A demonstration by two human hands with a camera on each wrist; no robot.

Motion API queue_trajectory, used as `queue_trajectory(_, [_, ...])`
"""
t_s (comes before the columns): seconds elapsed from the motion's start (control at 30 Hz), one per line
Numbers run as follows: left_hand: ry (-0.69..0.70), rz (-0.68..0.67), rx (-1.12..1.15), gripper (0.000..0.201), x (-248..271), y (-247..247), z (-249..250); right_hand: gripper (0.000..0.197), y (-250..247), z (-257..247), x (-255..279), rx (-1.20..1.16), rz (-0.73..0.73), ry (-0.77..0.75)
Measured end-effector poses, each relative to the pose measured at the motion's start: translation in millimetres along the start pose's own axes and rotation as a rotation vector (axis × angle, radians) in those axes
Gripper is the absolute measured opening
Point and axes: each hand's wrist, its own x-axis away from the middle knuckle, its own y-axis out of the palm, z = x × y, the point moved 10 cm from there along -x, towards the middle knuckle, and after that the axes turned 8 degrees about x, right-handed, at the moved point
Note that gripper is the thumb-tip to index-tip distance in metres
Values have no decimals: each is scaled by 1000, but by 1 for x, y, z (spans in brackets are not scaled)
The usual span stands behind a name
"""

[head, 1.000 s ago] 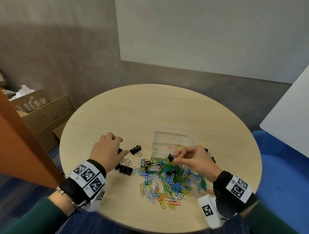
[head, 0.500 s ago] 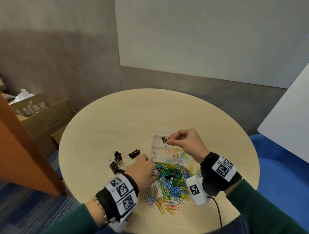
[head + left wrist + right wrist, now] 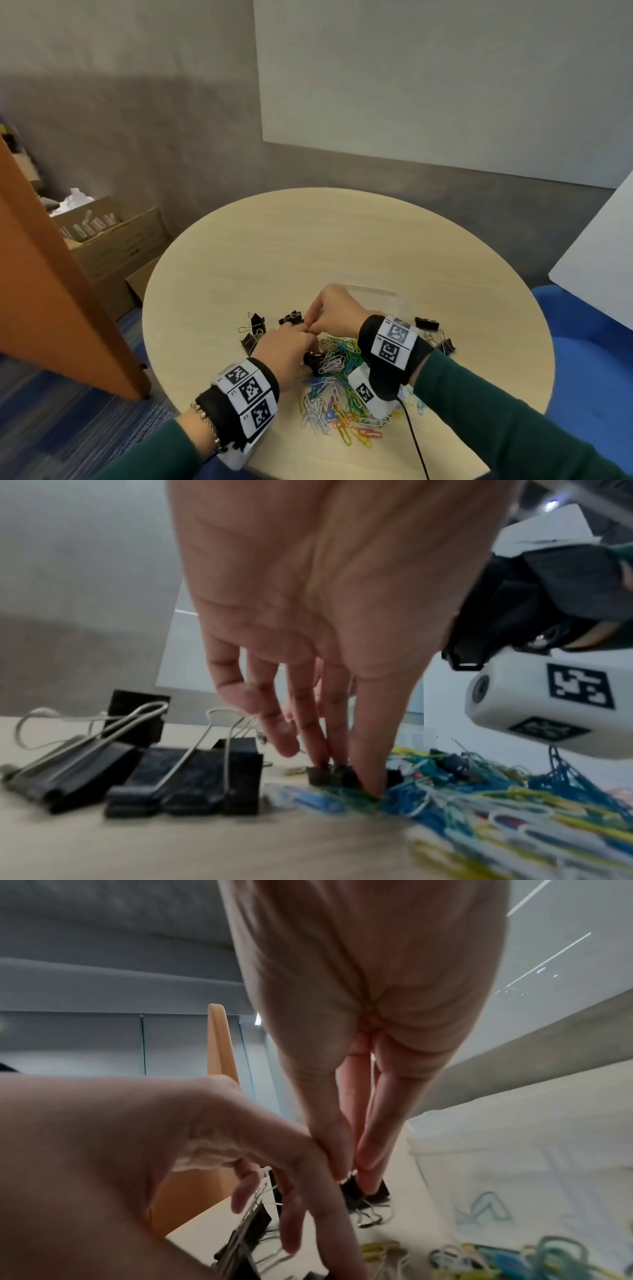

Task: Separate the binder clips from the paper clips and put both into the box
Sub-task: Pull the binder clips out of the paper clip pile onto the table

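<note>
On worktop (image 3: 239,260), left hand (image 3: 284,353) pinches small binder clip (image 3: 325,775) at paper clip pile (image 3: 337,394) edge, lifting it free. Right hand (image 3: 334,313) pinches another beside clear box (image 3: 390,298); sorted clips (image 3: 255,329) lie left.

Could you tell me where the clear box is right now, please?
In the head view, the clear box sits on the round table, just beyond the right hand and the paper clip pile.

table (image 3: 260,246): round, wood | binder clips (image 3: 253,330) | paper clips (image 3: 337,399) | box (image 3: 394,298)
</note>
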Motion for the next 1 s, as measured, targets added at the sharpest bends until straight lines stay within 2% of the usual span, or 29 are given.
queue_trajectory(0.13, [25,-26,-1,29,-3,-1,0,29,10,1,2,-18,-81,-28])
queue_trajectory(0.23, [48,-30,18,29,-3,-4,1,39,-5,-2,13,-69,-11,-76])
queue_trajectory(0.37, [46,-8,192,31,-4,-10,-5,25,-28,-2,36,-19,118,-125])
queue_trajectory(0.5, [57,55,249,28,-6,-26,-11,17,-22,4,51,56,88,-117])
queue_trajectory(0.6, [7,92,166,26,-8,-35,-21,18,-1,4,57,132,-20,-126])
queue_trajectory(0.7, [-21,43,-15,27,-10,-31,-23,26,23,0,59,258,-138,-157])
queue_trajectory(0.83, [-10,17,-220,31,-13,-24,-20,22,29,3,59,358,-156,-161])
queue_trajectory(1.0, [126,39,-176,34,-16,-21,3,10,20,14,62,357,-147,-145])
